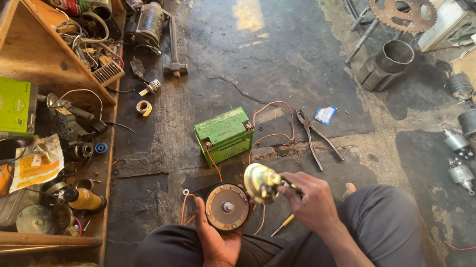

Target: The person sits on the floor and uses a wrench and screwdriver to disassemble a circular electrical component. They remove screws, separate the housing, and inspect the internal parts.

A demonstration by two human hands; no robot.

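Hands (pixel 265 213) near green battery (pixel 224 134), pliers (pixel 316 137)

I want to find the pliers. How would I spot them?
Start at the green box-shaped battery on the concrete floor. Just right of it, past the looping orange wire, lie the pliers: dark, with two long handles spread open, unlike anything nearby.

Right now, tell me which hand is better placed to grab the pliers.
Right. The right hand is nearer the pliers, which lie on the floor just ahead of it, though it holds a brass part. The left hand cradles the round motor.
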